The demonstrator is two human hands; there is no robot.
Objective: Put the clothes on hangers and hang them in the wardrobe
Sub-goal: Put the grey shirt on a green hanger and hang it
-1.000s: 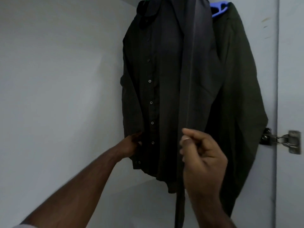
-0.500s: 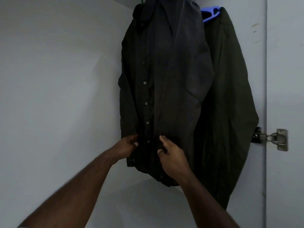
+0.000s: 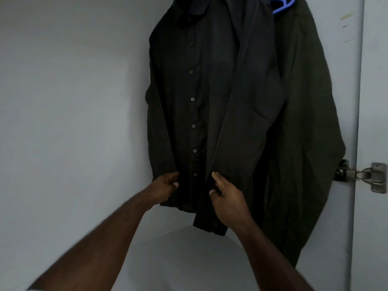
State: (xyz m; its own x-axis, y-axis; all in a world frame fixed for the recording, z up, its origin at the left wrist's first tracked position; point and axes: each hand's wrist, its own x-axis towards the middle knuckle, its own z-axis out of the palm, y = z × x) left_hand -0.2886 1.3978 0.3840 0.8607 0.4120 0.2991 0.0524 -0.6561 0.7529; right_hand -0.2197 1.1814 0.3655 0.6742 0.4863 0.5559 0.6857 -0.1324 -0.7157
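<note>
- Head view shows the black button-up shirt (image 3: 201,106) hanging inside the wardrobe (image 3: 73,101), its collar at the top edge of the picture and its hem low in the middle, where my hands meet it.
- A second ago my right hand (image 3: 227,196) was out in front, pinching a narrow dark strip well forward of the shirt; now that strip is gone from my grip and the hand sits at the shirt's lower front, just right of the button row.
- I judge from this that the hanging itself is done and I am only straightening the front panels.
- My right thumb and forefinger are a little apart and curled onto the edge of the right panel, pinching the cloth lightly.
- My left hand (image 3: 165,186) has stayed near the left hem; its fingers curl round the fabric edge, thumb on top.
- Behind and to the right hangs a dark green garment (image 3: 304,133) on a blue hanger (image 3: 281,6), touching the shirt.
- Further right, a metal hinge (image 3: 361,174) joins the wardrobe side to the door (image 3: 375,80).
</note>
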